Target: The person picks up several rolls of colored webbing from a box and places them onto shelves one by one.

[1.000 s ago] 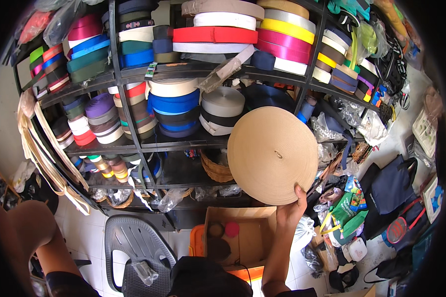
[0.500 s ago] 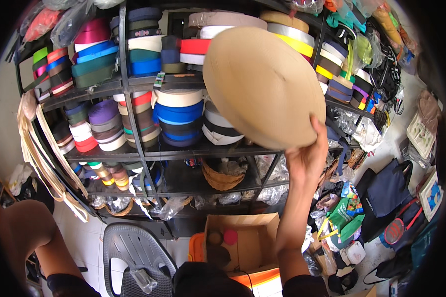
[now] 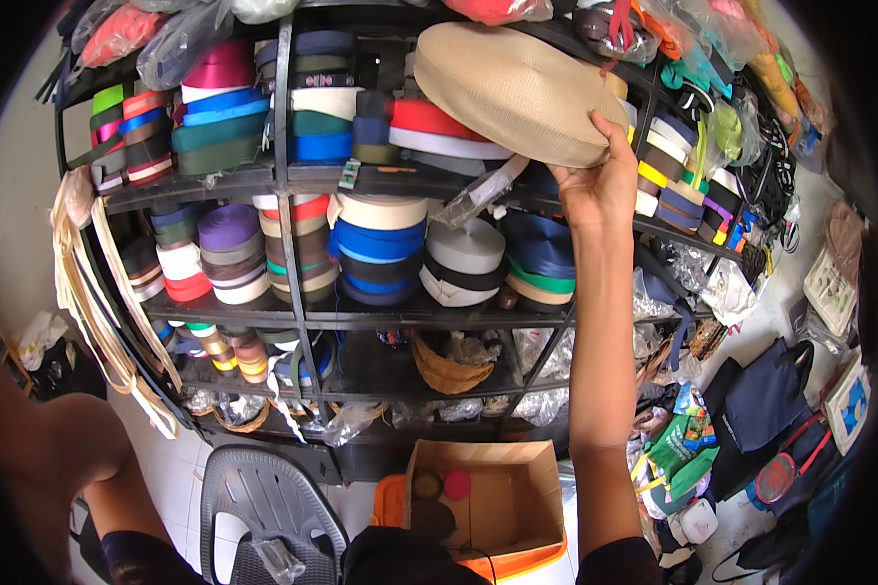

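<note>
A large, flat roll of beige webbing [image 3: 517, 88] is tilted in front of the upper shelf, overlapping rolls there. My right hand [image 3: 600, 180] grips its lower right edge, the thumb on the near face and the other fingers hidden behind. The right forearm stretches up toward the shelf. Just below the roll, a clear plastic strip [image 3: 480, 197] hangs over the shelf edge. On the far left, my left hand [image 3: 73, 439] is a blurred, close shape; its fingers cannot be made out. No held thing shows there.
A black metal rack [image 3: 288, 175] carries stacked coloured webbing rolls. Under it are a wicker basket [image 3: 449, 366], a grey plastic chair [image 3: 263, 487] and an open cardboard box [image 3: 502, 497] on an orange crate. Bags and a racket [image 3: 777, 478] crowd the right side.
My right hand has lifted the webbing roll higher and farther, toward the upper shelf, tilting it flatter. Grey and navy rolls on the middle shelf have come into view. The left arm stays about the same.
</note>
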A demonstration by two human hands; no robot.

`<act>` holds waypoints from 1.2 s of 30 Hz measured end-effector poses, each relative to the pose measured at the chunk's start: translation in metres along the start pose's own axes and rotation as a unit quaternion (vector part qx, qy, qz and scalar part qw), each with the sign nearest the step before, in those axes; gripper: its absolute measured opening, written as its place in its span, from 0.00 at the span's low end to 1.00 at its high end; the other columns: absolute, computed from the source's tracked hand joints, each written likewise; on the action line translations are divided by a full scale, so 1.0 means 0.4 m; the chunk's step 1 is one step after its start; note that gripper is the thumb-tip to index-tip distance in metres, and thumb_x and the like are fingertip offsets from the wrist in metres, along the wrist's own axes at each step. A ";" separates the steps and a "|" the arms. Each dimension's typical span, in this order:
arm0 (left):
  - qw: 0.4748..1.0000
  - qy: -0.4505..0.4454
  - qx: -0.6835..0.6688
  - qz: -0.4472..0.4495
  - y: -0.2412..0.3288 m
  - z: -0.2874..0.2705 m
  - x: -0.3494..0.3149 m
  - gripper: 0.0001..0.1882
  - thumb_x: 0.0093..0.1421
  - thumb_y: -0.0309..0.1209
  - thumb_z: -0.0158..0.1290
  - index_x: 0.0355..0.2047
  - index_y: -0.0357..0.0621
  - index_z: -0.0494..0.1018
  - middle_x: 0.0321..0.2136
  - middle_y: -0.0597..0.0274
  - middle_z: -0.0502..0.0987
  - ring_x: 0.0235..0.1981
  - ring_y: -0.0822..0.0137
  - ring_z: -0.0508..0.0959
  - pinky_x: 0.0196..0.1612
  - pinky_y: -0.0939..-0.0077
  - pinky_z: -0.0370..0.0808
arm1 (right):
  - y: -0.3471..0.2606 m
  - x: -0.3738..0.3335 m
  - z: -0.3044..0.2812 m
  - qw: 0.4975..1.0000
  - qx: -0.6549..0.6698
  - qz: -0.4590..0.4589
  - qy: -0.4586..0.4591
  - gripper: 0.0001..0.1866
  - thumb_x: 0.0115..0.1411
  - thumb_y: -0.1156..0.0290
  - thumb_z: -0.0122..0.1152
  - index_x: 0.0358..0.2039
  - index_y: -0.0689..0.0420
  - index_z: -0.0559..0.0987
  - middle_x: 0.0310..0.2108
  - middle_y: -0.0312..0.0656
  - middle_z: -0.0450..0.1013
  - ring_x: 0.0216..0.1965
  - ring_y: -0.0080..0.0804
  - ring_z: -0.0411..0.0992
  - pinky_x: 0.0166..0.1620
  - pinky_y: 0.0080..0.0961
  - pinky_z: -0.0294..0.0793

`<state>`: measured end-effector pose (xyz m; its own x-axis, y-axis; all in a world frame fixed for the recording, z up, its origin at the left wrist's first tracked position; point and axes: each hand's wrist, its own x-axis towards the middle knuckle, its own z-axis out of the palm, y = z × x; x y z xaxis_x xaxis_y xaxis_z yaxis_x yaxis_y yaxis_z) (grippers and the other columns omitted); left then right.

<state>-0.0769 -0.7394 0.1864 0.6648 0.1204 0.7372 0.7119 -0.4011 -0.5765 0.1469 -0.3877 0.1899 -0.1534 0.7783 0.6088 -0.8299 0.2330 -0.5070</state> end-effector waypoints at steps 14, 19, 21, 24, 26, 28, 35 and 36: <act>0.967 0.151 0.043 -0.200 -0.275 0.587 0.158 0.37 0.44 0.28 0.67 0.57 0.49 0.67 0.52 0.55 0.72 0.56 0.51 0.69 0.55 0.61 0.71 | -0.060 0.046 0.093 0.999 -0.029 -0.011 -0.039 0.22 0.59 0.65 0.59 0.49 0.65 0.69 0.50 0.56 0.69 0.50 0.53 0.73 0.49 0.50 0.79; 0.977 0.137 0.051 -0.155 -0.352 0.610 0.178 0.27 0.45 0.25 0.63 0.48 0.45 0.71 0.46 0.52 0.75 0.48 0.49 0.74 0.49 0.62 0.72 | -0.085 0.034 0.115 0.994 -0.062 -0.022 -0.083 0.22 0.61 0.63 0.58 0.49 0.65 0.66 0.47 0.55 0.69 0.51 0.52 0.72 0.51 0.51 0.78; 0.974 0.149 0.077 -0.151 -0.353 0.602 0.173 0.26 0.46 0.26 0.62 0.47 0.45 0.71 0.42 0.53 0.77 0.44 0.48 0.76 0.47 0.62 0.74 | -0.095 0.031 0.118 0.989 -0.085 -0.032 -0.113 0.22 0.62 0.63 0.57 0.49 0.66 0.65 0.48 0.56 0.69 0.51 0.54 0.72 0.52 0.52 0.78; 0.972 0.157 0.088 -0.151 -0.357 0.580 0.166 0.19 0.49 0.26 0.61 0.43 0.42 0.73 0.37 0.52 0.78 0.39 0.53 0.78 0.43 0.65 0.74 | -0.088 0.084 0.102 0.989 -0.046 0.012 -0.142 0.24 0.62 0.64 0.60 0.50 0.68 0.66 0.48 0.59 0.69 0.51 0.55 0.71 0.50 0.48 0.79; 0.969 0.177 0.112 -0.132 -0.381 0.577 0.181 0.19 0.50 0.27 0.61 0.43 0.39 0.72 0.35 0.51 0.77 0.35 0.52 0.78 0.39 0.64 0.74 | -0.062 0.136 0.098 0.984 -0.028 0.026 -0.175 0.29 0.63 0.62 0.60 0.53 0.72 0.63 0.52 0.63 0.65 0.53 0.60 0.70 0.51 0.52 0.78; 0.969 0.117 0.048 -0.213 -0.385 0.576 0.190 0.25 0.45 0.23 0.60 0.46 0.38 0.69 0.41 0.46 0.74 0.45 0.42 0.72 0.48 0.55 0.70 | -0.057 0.152 0.122 0.991 -0.042 0.031 -0.120 0.14 0.62 0.62 0.61 0.40 0.60 0.76 0.38 0.45 0.76 0.44 0.42 0.75 0.50 0.49 0.77; 0.940 0.123 0.080 -0.309 -0.429 0.649 0.205 0.24 0.49 0.24 0.60 0.48 0.38 0.67 0.43 0.43 0.72 0.41 0.39 0.75 0.43 0.53 0.74 | 0.002 0.259 0.116 0.993 -0.056 0.056 -0.085 0.21 0.62 0.54 0.60 0.46 0.58 0.73 0.45 0.46 0.73 0.49 0.45 0.72 0.53 0.52 0.75; 0.937 0.109 0.082 -0.322 -0.430 0.655 0.210 0.25 0.50 0.24 0.60 0.48 0.38 0.66 0.44 0.42 0.71 0.41 0.39 0.75 0.43 0.52 0.75 | 0.011 0.277 0.108 0.993 -0.062 0.057 -0.078 0.22 0.62 0.54 0.60 0.47 0.58 0.73 0.46 0.46 0.73 0.50 0.45 0.72 0.53 0.52 0.75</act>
<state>-0.0842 -0.4224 0.2554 0.0356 0.0946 0.9949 0.9865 -0.1623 -0.0198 0.1029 -0.3258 0.2814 -0.3315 0.7062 0.6256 -0.7318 0.2260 -0.6429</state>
